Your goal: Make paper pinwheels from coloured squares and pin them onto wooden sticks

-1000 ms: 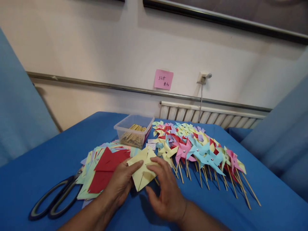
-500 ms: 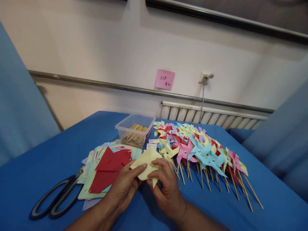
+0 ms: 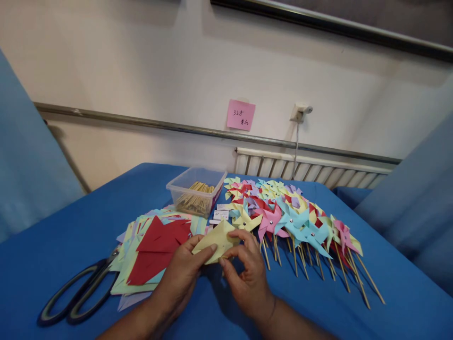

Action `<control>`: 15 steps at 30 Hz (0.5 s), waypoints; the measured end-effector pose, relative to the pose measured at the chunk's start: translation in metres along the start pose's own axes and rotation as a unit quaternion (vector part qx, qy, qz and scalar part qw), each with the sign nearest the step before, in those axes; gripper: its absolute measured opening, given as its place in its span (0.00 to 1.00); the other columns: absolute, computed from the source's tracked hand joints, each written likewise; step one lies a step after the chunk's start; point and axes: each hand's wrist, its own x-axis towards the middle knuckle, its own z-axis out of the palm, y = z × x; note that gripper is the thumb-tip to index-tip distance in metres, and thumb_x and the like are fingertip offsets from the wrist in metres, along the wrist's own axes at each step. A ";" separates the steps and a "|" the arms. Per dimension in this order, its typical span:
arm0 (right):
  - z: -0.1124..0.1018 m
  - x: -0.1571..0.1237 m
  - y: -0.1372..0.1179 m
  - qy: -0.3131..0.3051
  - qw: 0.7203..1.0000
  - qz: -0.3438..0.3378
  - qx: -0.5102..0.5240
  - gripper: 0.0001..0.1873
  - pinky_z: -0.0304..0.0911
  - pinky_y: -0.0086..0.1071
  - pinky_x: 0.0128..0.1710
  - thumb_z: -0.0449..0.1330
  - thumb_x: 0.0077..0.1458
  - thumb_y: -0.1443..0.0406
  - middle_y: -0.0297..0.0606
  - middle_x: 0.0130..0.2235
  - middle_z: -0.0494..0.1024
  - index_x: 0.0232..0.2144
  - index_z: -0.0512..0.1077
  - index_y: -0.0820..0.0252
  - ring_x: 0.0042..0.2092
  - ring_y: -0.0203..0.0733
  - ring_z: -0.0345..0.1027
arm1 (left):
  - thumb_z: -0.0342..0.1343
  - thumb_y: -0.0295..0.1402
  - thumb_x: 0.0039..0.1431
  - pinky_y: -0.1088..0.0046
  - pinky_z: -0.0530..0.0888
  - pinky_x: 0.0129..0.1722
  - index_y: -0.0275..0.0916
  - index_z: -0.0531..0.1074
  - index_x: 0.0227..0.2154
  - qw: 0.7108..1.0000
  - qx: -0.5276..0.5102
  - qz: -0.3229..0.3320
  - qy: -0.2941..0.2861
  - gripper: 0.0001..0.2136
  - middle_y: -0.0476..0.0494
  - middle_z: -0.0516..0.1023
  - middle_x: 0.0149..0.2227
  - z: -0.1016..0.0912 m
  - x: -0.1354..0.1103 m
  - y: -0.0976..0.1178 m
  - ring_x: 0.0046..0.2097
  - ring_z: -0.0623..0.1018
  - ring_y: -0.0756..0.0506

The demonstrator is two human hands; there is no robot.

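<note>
A piece of pale yellow paper (image 3: 220, 240) is held up over the front middle of the blue table. My left hand (image 3: 187, 264) is closed on its left side, the thumb lying across the face. On the other side my right hand (image 3: 247, 274) pinches the lower right edge between thumb and fingers; whether something small is also in that pinch cannot be made out. Just left of my left hand, red paper pieces (image 3: 164, 236) lie on a pile of pastel sheets (image 3: 122, 278). Finished paper pinwheels (image 3: 292, 219) on sticks lie to the right.
Large dark-handled scissors (image 3: 76, 295) lie at the left, blades under the paper pile. A clear plastic box (image 3: 193, 196) of thin sticks stands behind the hands, small white cards (image 3: 221, 215) beside it. Beyond the blue table (image 3: 88, 231) are a wall rail and a radiator (image 3: 283, 165).
The yellow paper has been turned and tilted in my hands, and its lower tip no longer hangs down. My right hand's fingers have shifted along its right edge. The view has moved slightly.
</note>
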 end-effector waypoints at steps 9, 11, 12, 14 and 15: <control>0.006 -0.001 0.012 0.006 0.997 0.072 0.006 0.05 0.61 0.40 0.48 0.63 0.50 0.69 0.39 0.44 0.71 0.26 0.69 0.57 0.49 0.45 0.65 | 0.68 0.32 0.39 0.76 0.70 0.30 0.36 0.73 0.28 1.000 0.018 -0.010 -0.013 0.13 0.51 0.76 0.25 0.004 -0.002 0.001 0.28 0.74 0.49; 0.008 -0.001 0.015 0.006 0.996 0.089 0.013 0.05 0.61 0.40 0.49 0.63 0.50 0.68 0.39 0.44 0.71 0.26 0.70 0.57 0.48 0.45 0.65 | 0.68 0.33 0.39 0.76 0.70 0.29 0.37 0.72 0.27 1.000 0.026 -0.012 -0.011 0.13 0.51 0.76 0.24 0.003 -0.001 0.000 0.28 0.74 0.49; 0.008 -0.002 0.016 0.007 0.995 0.095 0.017 0.05 0.61 0.39 0.49 0.64 0.50 0.68 0.39 0.44 0.71 0.26 0.70 0.57 0.48 0.45 0.66 | 0.68 0.33 0.38 0.76 0.70 0.29 0.37 0.72 0.27 0.999 0.030 -0.011 -0.011 0.13 0.52 0.75 0.24 0.003 -0.001 -0.001 0.28 0.74 0.49; 0.009 -0.002 0.017 0.009 0.994 0.103 0.024 0.05 0.61 0.39 0.49 0.64 0.49 0.67 0.39 0.44 0.71 0.25 0.70 0.57 0.48 0.44 0.66 | 0.69 0.33 0.39 0.76 0.70 0.30 0.37 0.72 0.27 0.999 0.036 -0.008 -0.012 0.13 0.52 0.75 0.24 0.002 0.000 -0.002 0.29 0.75 0.48; 0.009 -0.002 0.017 0.010 0.994 0.106 0.027 0.05 0.61 0.39 0.49 0.64 0.50 0.67 0.39 0.43 0.72 0.25 0.70 0.57 0.47 0.44 0.66 | 0.68 0.33 0.39 0.75 0.70 0.30 0.37 0.72 0.28 0.999 0.038 -0.007 -0.015 0.13 0.51 0.75 0.24 0.002 0.000 -0.003 0.29 0.75 0.48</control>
